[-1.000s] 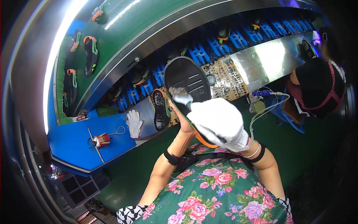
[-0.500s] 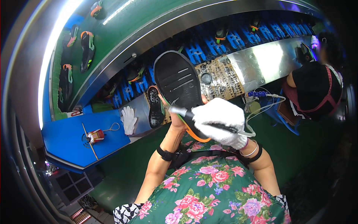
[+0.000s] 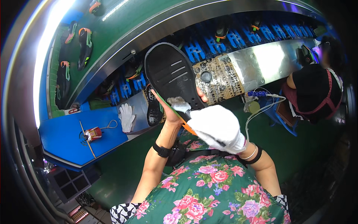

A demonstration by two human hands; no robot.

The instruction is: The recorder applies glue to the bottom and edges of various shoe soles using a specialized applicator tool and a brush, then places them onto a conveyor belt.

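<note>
My left hand [image 3: 170,112], bare, grips a large black shoe sole [image 3: 169,69] from beneath and along its edges; fingertips show on its right side. Green and orange trim runs along the sole's left edge and heel. In a white knit glove, my right hand [image 3: 218,128] is closed round a brush [image 3: 179,103], its handle mostly hidden by the glove. The bristles lie over the lower left part of the sole; whether they touch cannot be told. A thin pale hose runs from near the right wrist. A second black sole [image 3: 153,108] lies on the bench beyond my left hand.
A white glove [image 3: 127,118] and a red container [image 3: 93,134] with a stick across it lie left, the container on a blue tabletop [image 3: 59,134]. Taped cardboard [image 3: 223,80] covers the metal bench. Blue racks [image 3: 194,52] line its back. A co-worker [image 3: 315,87] sits right.
The sole has shifted slightly left and away from me. The brush has moved a little down and its bristles now show sharply. My left hand keeps its hold.
</note>
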